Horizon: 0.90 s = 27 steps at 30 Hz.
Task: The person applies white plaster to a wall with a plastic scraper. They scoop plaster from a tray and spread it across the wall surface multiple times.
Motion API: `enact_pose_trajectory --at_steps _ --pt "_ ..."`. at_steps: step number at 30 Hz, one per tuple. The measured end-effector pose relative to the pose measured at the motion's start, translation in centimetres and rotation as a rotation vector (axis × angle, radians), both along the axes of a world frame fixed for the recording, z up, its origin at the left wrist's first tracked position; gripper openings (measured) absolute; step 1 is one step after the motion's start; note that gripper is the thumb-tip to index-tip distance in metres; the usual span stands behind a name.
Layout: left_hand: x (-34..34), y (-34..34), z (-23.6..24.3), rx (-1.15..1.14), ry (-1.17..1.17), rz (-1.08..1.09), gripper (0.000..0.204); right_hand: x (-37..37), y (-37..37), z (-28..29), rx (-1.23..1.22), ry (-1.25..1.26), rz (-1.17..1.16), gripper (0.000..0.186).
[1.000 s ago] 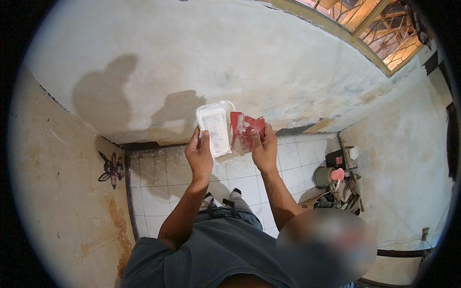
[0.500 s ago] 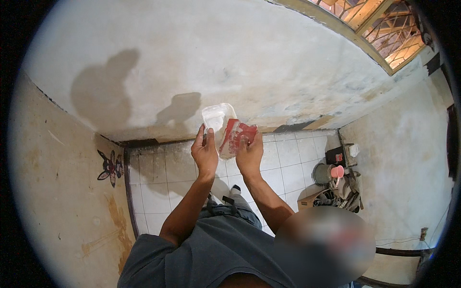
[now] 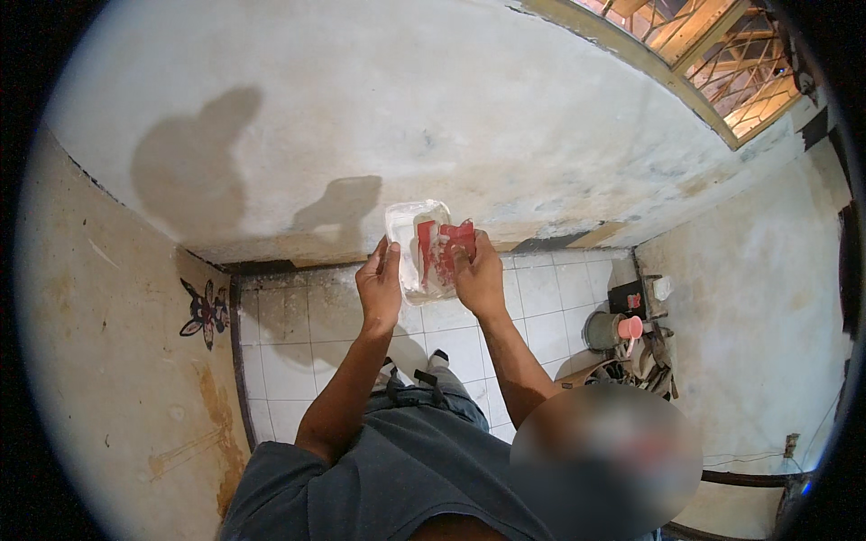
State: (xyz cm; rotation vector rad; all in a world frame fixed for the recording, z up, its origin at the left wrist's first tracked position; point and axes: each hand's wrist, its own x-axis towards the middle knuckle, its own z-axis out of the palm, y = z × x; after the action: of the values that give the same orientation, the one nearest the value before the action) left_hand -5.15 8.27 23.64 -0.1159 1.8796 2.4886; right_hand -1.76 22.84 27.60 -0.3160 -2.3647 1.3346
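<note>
My left hand [image 3: 380, 287] grips the left side of a see-through plastic tub [image 3: 404, 236], its thumb over the near rim. White paste coats the inside of the tub. Held in my right hand [image 3: 478, 281] is a flat red scraper [image 3: 446, 249], smeared with pale paste, thumb on top. The scraper lies over the right part of the tub; whether its edge touches the inside, I cannot tell. Both hands are in front of me, between my body and the pale wall [image 3: 379, 99].
A brown-framed window [image 3: 667, 72] with bars is at the upper right. By the right wall stand a dark bucket [image 3: 599, 331], a pink dipper [image 3: 631, 327] and a pile of tools [image 3: 654, 361]. White floor tiles [image 3: 289, 329] lie below. A flower decoration [image 3: 206, 313] marks the left wall.
The tub has shifted slightly right and shows more of its inside. My right hand has moved a little right and down, and the scraper is turned more steeply.
</note>
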Motion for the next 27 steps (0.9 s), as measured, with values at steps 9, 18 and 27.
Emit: enact_pose_trajectory --at_steps 9,18,27 --pt "-0.5 0.5 -0.8 -0.162 0.078 -0.069 0.044 -0.6 0.1 -2.0 -0.096 -0.041 0.002 0.014" --pt "-0.2 0.8 -1.9 -0.301 0.049 -0.075 0.043 -0.5 -0.9 -0.8 -0.069 -0.062 0.024 0.011" --pt "-0.1 0.6 -0.9 -0.273 0.089 -0.115 0.044 -1.2 -0.4 -2.5 -0.744 -0.046 0.053 0.017"
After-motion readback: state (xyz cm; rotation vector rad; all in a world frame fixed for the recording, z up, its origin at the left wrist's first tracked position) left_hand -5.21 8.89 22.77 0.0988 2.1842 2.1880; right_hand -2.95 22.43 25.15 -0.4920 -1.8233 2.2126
